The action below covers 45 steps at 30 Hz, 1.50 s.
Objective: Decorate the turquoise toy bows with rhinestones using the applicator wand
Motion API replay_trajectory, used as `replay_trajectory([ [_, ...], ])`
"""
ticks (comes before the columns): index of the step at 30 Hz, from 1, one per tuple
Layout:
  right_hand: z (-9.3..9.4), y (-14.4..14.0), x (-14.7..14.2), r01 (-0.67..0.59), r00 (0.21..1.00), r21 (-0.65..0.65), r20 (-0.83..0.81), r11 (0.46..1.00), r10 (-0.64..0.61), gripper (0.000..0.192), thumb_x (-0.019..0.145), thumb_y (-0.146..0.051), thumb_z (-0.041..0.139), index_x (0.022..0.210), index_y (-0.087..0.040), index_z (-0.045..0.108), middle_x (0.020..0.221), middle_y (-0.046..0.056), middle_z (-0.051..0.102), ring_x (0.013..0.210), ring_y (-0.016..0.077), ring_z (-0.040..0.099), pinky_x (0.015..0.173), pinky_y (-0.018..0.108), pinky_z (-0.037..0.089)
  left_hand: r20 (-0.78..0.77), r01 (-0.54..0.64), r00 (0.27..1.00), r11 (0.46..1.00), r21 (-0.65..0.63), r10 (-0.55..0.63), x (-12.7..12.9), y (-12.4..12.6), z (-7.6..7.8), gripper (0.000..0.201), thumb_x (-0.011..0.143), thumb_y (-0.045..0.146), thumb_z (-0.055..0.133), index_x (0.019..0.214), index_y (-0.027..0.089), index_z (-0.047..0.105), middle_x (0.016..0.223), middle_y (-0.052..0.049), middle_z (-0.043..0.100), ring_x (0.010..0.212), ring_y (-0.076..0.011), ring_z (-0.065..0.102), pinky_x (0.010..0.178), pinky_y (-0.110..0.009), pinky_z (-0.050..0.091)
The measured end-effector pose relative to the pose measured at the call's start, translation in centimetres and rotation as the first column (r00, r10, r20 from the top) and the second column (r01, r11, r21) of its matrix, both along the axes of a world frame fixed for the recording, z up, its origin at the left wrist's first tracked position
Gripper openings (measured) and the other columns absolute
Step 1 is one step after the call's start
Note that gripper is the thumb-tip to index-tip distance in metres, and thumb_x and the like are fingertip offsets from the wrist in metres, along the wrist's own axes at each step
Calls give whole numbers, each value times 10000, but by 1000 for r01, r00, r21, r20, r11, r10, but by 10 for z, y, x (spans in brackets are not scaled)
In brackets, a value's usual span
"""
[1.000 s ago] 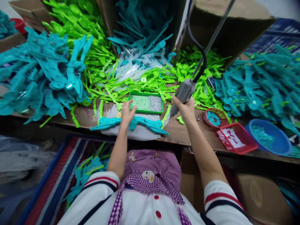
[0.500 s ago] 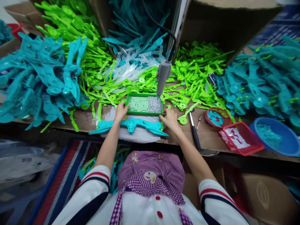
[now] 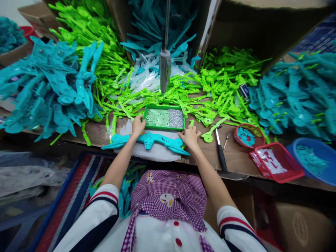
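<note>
At front edge of worktop (image 3: 231,157), centre: long teal plastic part (image 3: 148,140) lying flat across white cloth (image 3: 154,152), ends pointing left and right. Left hand (image 3: 138,126) reaching forward, arm nearly straight, palm down, fingers loosely curled over the part's upper edge just left of its middle, fingertips touching near-left corner of green tray (image 3: 164,118); not a closed grip, more a press-down. Right hand (image 3: 190,136) palm down, fingers spread and half open, resting on the part's right end, holding nothing else. Both forearms bare, converging from striped sleeves toward the part.

Green tray just behind the part, filled with small screws, silvery heap on its right side. Grey hanging screwdriver (image 3: 165,70) suspended upright above and behind tray, touched by neither hand. Right of right hand: loose green piece (image 3: 211,131), black-handled tool (image 3: 219,148), round red basket (image 3: 246,134), square red basket (image 3: 275,162), blue bowl (image 3: 313,161). Piles of teal parts (image 3: 49,84) far left and far right, green parts (image 3: 110,70) heaped behind.
</note>
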State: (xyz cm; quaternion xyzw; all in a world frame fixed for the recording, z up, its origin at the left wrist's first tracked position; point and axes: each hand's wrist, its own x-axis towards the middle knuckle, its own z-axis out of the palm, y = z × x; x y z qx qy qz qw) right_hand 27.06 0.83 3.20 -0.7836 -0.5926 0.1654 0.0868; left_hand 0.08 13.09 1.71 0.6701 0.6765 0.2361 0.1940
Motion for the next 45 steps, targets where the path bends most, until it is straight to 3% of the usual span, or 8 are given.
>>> replay_trajectory([
  [13, -7, -34, 91, 146, 989, 94, -13, 985, -146, 344, 868, -447, 548, 722, -178, 705, 1095, 131, 612, 1139, 343, 429, 924, 587, 330, 36, 205, 978, 979, -19, -204, 84, -21, -9, 229, 856, 144, 577, 1070, 140, 656, 1097, -152, 695, 1063, -286, 650, 974, -413, 488],
  [19, -12, -55, 112, 93, 992, 163, -97, 982, -78, 291, 884, -436, 555, 888, -197, 720, 1178, 137, 622, 1171, 333, 489, 978, 559, 374, 81, 277, 958, 961, 5, -276, 86, -40, -2, 349, 930, 220, 574, 1261, 112, 586, 1229, -194, 640, 1229, -321, 579, 1059, -457, 449],
  [23, -12, -75, 110, 237, 934, 431, -347, 871, -82, 366, 880, -494, 543, 1025, -199, 703, 1136, 142, 663, 1096, 280, 582, 989, 480, 451, 102, 417, 897, 901, 121, -429, 59, -80, 7, 617, 951, 420, 620, 1492, 192, 427, 1409, -174, 539, 1326, -314, 521, 1110, -454, 423],
  [27, 5, -67, 96, 528, 778, 507, -610, 682, -149, 393, 876, -526, 553, 1023, -185, 681, 1018, 107, 713, 948, 236, 653, 909, 424, 522, -31, 583, 812, 809, 78, -583, 36, -115, 9, 523, 915, 490, 668, 1359, 221, 601, 1311, -146, 612, 1242, -320, 582, 1083, -465, 452],
  [30, 15, -67, 98, 556, 783, 563, -601, 611, -158, 389, 907, -532, 525, 1044, -199, 674, 1041, 95, 713, 953, 221, 658, 899, 399, 530, -100, 604, 796, 795, 56, -597, 32, -119, 6, 511, 863, 466, 740, 1298, 211, 656, 1286, -156, 634, 1226, -335, 592, 1070, -475, 461],
  [33, 6, -100, 115, 451, 887, 541, -362, 710, -287, 426, 889, -554, 543, 1078, -201, 689, 1074, 119, 685, 984, 259, 641, 909, 435, 514, -120, 639, 766, 768, 39, -632, 33, -114, 5, 532, 862, 442, 749, 1338, 232, 636, 1292, -144, 646, 1230, -330, 590, 1066, -479, 460],
  [37, -20, -157, 143, 328, 943, 313, -60, 891, -326, 512, 872, -549, 526, 1214, -196, 669, 1142, 169, 652, 1044, 328, 609, 878, 480, 502, -136, 669, 737, 743, 5, -662, 31, -107, 6, 547, 860, 411, 752, 1364, 241, 624, 1343, -143, 628, 1250, -339, 576, 1069, -491, 449],
  [45, -5, -168, 201, 127, 959, 335, 198, 934, -202, 427, 917, -305, 431, 1217, -154, 693, 1197, 194, 686, 1110, 354, 609, 959, 520, 467, -113, 692, 706, 715, -104, -699, 20, -91, 11, 475, 890, 293, 665, 1363, 261, 632, 1298, -120, 661, 1188, -313, 624, 1039, -466, 482],
])
